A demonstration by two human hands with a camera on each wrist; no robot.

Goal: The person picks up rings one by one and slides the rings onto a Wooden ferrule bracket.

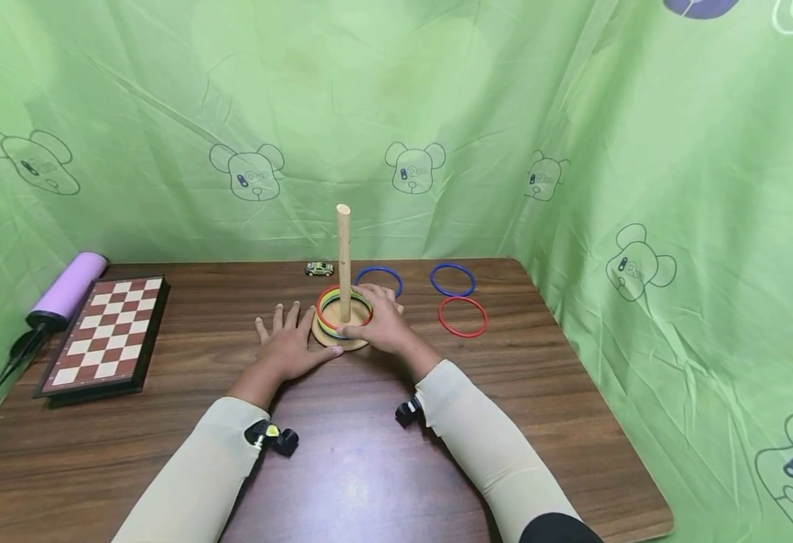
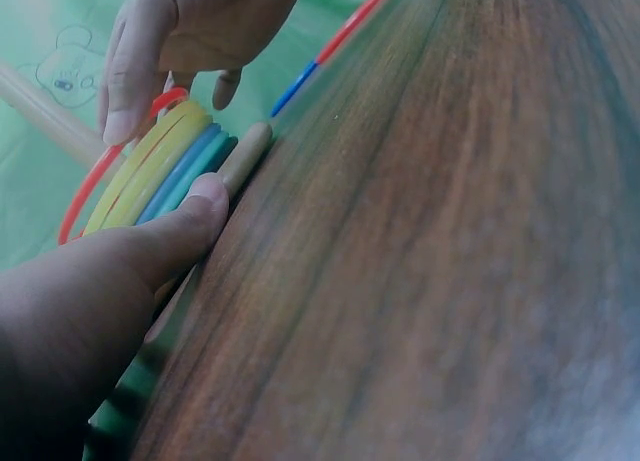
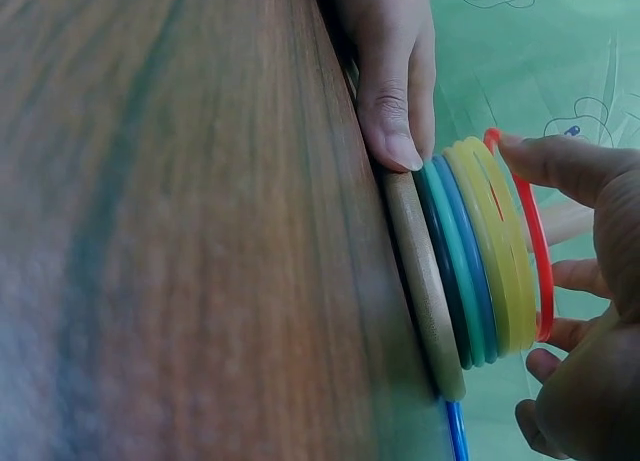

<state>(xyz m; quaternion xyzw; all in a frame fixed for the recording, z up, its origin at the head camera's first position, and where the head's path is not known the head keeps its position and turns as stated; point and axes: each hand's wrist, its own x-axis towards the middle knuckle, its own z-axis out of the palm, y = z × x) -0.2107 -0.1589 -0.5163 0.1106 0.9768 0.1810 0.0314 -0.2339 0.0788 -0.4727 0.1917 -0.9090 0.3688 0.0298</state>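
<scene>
A wooden peg (image 1: 345,256) stands upright on a round wooden base (image 3: 425,291). Around its foot lies a stack of rings: dark and teal ones lowest, then blue, then several yellow rings (image 3: 490,241), and a red ring (image 3: 541,251) on top. My right hand (image 1: 385,324) grips the red ring by its rim, thumb on the near side and fingers opposite. In the right wrist view that ring sits slightly tilted off the yellow ones. Spread flat on the table, my left hand (image 1: 287,353) rests left of the stand, its thumb touching the base's edge.
Two blue rings (image 1: 453,293) (image 1: 379,268) and another red ring (image 1: 485,324) lie right of and behind the stand. A toy car (image 1: 319,268) is at the back. On the left are a checkered board (image 1: 107,332) and a purple pump (image 1: 70,286). Green curtains (image 1: 342,113) enclose the table.
</scene>
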